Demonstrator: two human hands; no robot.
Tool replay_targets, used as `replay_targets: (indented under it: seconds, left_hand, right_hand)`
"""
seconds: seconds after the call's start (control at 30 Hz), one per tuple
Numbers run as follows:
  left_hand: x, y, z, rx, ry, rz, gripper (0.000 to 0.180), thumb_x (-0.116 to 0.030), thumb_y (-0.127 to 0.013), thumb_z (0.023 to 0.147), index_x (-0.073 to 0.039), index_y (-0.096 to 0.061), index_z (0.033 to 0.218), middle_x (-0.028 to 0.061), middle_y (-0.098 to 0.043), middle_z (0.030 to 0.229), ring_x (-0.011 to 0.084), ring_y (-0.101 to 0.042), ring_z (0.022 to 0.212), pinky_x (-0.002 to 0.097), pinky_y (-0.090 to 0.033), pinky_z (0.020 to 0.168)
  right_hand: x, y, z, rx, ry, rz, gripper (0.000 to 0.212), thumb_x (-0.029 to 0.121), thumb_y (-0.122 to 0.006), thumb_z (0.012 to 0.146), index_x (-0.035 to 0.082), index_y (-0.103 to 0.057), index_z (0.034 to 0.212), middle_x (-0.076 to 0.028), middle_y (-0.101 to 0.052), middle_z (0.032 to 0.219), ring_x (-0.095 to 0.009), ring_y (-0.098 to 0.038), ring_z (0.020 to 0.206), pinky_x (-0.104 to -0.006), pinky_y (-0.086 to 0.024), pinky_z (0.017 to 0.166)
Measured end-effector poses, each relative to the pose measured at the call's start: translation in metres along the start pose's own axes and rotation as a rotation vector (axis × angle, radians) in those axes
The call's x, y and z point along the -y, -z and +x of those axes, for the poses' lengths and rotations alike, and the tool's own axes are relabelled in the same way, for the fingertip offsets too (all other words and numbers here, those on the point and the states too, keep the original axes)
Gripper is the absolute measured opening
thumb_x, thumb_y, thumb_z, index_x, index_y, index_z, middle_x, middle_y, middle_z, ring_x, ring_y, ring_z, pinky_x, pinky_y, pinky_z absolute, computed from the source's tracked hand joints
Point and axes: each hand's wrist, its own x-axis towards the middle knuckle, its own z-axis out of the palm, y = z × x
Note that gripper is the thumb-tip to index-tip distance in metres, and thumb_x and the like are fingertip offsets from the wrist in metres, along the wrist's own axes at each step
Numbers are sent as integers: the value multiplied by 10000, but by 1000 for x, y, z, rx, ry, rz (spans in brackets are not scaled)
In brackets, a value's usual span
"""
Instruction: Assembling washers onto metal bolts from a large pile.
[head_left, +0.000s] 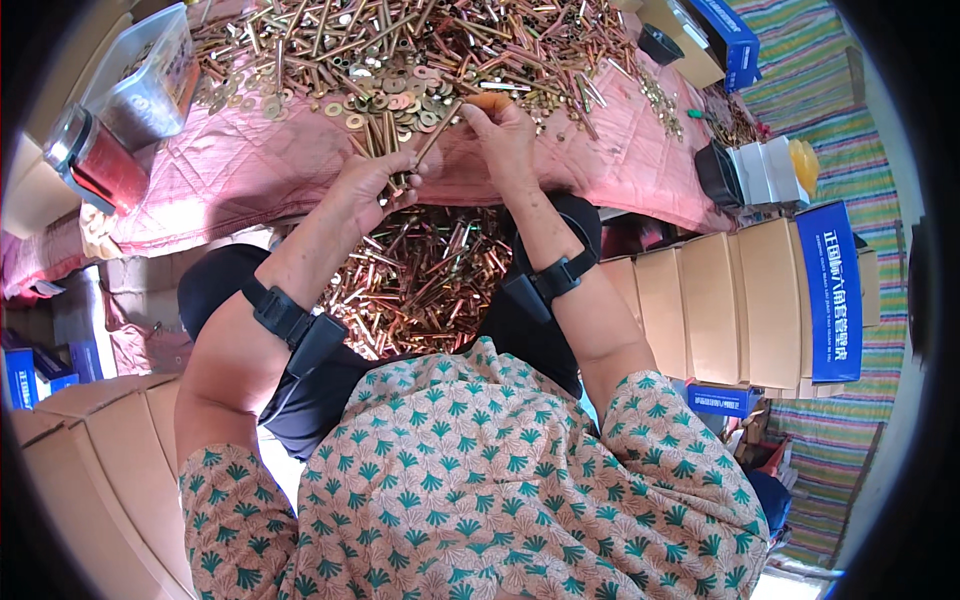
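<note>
Two hands at work. Left hand (372, 185) is clamped round a small bundle of brass-coloured bolts (385, 135), about five, exact count unclear. Right hand (503, 135) pinches the far end of one bolt (437, 130), angled against the bundle. Far side: an uncountable heap of bolts and washers (400, 50) on a pink cloth (230, 170). Near: a second bolt pile (425, 280) on the lap. Left: a clear plastic tub (140, 75). Right: five tan cartons (720, 300).
</note>
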Motion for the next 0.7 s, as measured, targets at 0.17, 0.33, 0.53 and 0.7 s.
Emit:
replay_targets:
  seconds: [0.17, 0.33, 0.53, 0.7]
  left_hand:
    - [-2, -11, 0, 10, -10, 87, 139, -64, -586, 851, 2, -588, 972, 64, -650, 796, 110, -609, 627, 244, -511, 503]
    - [3, -12, 9, 68, -39, -85, 128, -67, -602, 839, -13, -610, 955, 72, -665, 797, 92, -601, 613, 229, -504, 493]
    - [0, -11, 17, -1, -124, 8, 131, -52, -616, 820, -12, -610, 945, 77, -661, 777, 105, -592, 596, 239, -468, 470]
    - [-3, -13, 12, -37, -202, 82, 115, -45, -635, 800, -7, -619, 908, 66, -656, 760, 111, -585, 581, 241, -443, 470]
  right_hand:
    - [2, 12, -1, -17, 250, -221, 95, 36, -660, 828, 4, -649, 917, -16, -625, 802, -77, -563, 695, -207, -452, 632]
    - [11, 8, -1, 50, 323, -263, 107, 61, -678, 821, 24, -650, 917, -40, -590, 781, -95, -550, 695, -223, -449, 637]
    - [6, 25, 44, -73, 555, -677, 174, 146, -682, 801, 21, -662, 921, -119, -629, 860, -259, -622, 760, -334, -491, 696]
    - [3, 16, 61, 214, 458, -1083, 207, 195, -669, 784, 32, -664, 912, -157, -624, 938, -335, -614, 846, -397, -493, 755]
